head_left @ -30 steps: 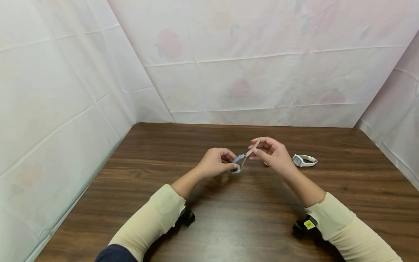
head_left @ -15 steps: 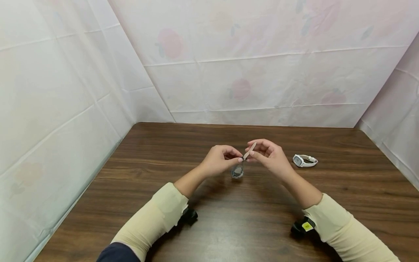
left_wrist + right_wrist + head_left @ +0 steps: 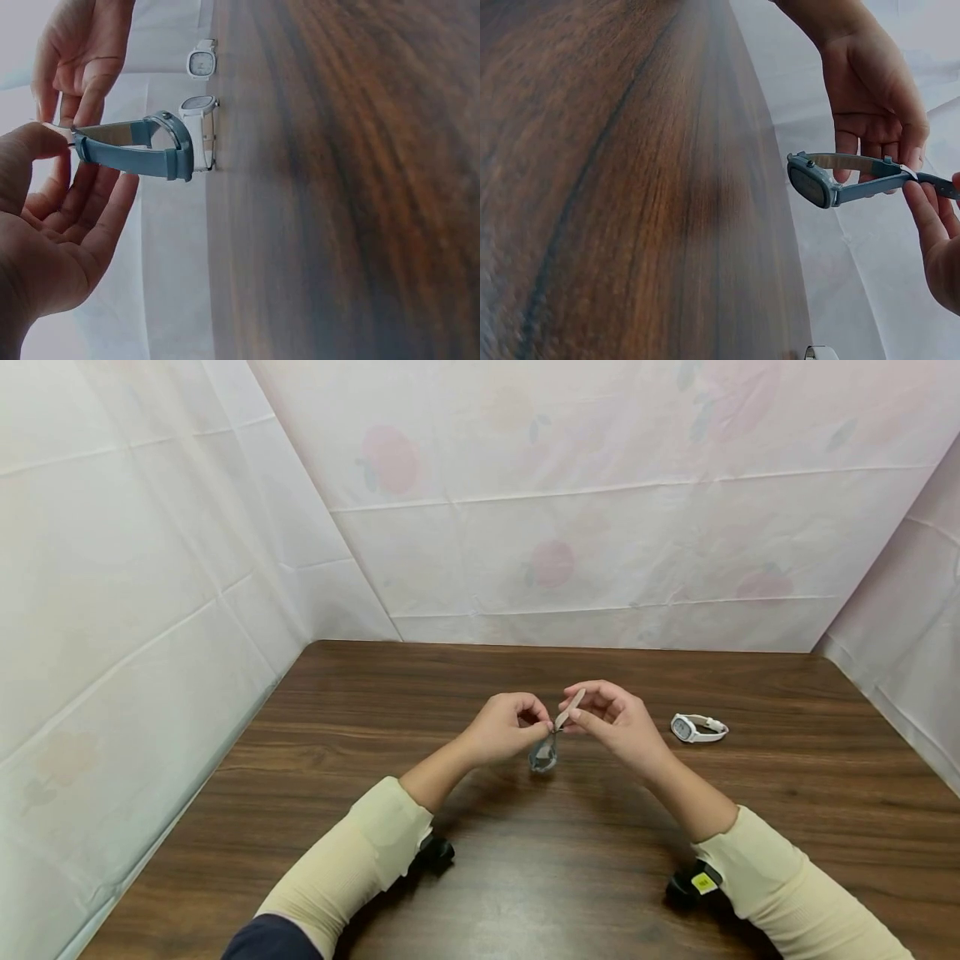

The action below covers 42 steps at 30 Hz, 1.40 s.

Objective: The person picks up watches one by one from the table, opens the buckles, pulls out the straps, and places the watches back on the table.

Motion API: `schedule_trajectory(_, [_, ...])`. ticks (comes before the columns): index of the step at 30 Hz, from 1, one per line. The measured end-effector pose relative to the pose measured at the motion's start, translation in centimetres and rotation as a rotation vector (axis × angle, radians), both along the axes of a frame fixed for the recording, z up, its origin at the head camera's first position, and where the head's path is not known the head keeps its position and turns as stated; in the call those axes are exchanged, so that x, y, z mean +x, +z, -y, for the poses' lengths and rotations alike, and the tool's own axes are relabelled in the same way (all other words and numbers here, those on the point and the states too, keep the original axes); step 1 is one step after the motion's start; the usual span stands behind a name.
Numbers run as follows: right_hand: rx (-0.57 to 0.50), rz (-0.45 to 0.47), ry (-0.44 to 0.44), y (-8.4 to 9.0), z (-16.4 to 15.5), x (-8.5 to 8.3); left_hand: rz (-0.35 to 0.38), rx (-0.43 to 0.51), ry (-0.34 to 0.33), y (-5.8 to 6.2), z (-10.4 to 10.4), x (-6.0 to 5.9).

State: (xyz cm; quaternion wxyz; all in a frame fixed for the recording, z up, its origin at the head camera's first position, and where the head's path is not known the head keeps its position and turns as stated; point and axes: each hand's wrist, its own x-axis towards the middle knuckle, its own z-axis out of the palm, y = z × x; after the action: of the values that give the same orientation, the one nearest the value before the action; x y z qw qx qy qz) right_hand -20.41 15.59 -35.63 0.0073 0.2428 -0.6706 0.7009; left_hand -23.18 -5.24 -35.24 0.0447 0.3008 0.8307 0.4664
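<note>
Blue and looped on itself, the wristwatch (image 3: 543,750) hangs just above the dark wooden table (image 3: 570,877), near the table's middle, held up between both hands. The left hand (image 3: 501,729) has its fingers curled, with thumb and forefinger pinching the strap where the two ends meet; in the left wrist view the same pinch shows on the strap end (image 3: 75,139), with the watch face (image 3: 178,142) pointing toward the tabletop. The right hand (image 3: 613,717) pinches the free tail of the strap (image 3: 572,706), which sticks up and away from the table, its other fingers loosely bent. From the right wrist view, the blue case (image 3: 810,181) hangs off the table surface with a gap under it. A white wristwatch (image 3: 697,727) lies flat on the table to the right of the blue one, well apart from the right hand and closer to the table's far edge. Bare wood spreads from the blue watch toward the table's left edge, and more lies nearer the person between the two sleeved forearms. Pale sheeting walls (image 3: 600,527) rise from the table's far and side edges.
</note>
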Motion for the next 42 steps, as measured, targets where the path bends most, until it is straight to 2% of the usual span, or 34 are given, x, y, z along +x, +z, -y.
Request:
schedule_trajectory(6, [-0.04,-0.005,-0.015,0.2,0.1,0.1,0.016,0.003,0.032,-0.1,0.1,0.0])
schedule_trajectory(13, [-0.075,-0.026,-0.033,0.5,0.0,0.0,0.1,0.116,0.01,-0.3,0.1,0.0])
schedule_trajectory(19, [-0.087,-0.022,-0.067,1.1,-0.5,0.1,0.099,0.039,-0.018,-0.5,0.4,-0.2])
schedule_trajectory(24, [-0.155,-0.012,-0.081,1.7,-0.5,-0.1,0.116,-0.011,-0.019,-0.6,0.6,-0.2])
schedule_trajectory(31, [-0.261,-0.048,-0.059,1.7,-0.5,-0.5,0.091,0.073,0.017,-0.8,0.7,-0.2])
schedule_trajectory(37, [-0.202,-0.067,-0.076,1.6,-0.6,-0.5,0.086,0.129,0.085,-0.8,0.7,-0.2])
schedule_trajectory(42, [-0.021,-0.091,-0.126,1.1,-0.7,-0.3,0.147,0.185,0.089,-0.5,0.7,-0.1])
